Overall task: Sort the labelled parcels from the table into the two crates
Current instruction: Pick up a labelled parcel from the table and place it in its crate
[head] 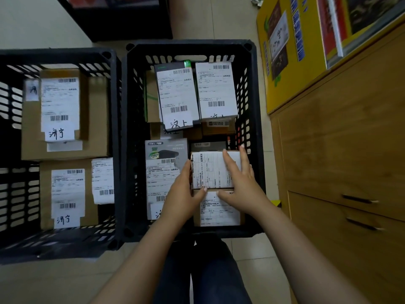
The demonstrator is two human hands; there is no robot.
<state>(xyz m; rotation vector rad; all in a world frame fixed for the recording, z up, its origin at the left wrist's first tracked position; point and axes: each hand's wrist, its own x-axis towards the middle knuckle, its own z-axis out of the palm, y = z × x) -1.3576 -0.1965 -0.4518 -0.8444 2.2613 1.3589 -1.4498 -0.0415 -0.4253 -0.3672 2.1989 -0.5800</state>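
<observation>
Two black slatted crates stand side by side on the floor. The left crate [54, 54] holds two brown boxes [96, 119] with white labels. The right crate [190, 46] holds several labelled parcels, among them two upright white ones [215, 88] at its far end. At its near right, a small brown parcel [210, 172] with a white label lies on top of another labelled parcel [219, 212]. My left hand [183, 196] grips the small parcel's left side, thumb on its near edge. My right hand [240, 181] lies flat on its top, fingers straight.
A wooden cabinet [339, 150] with drawer handles stands close to the right of the right crate. A yellow poster board [291, 62] leans at the upper right. A dark frame [122, 20] stands behind the crates. My legs show below the right crate.
</observation>
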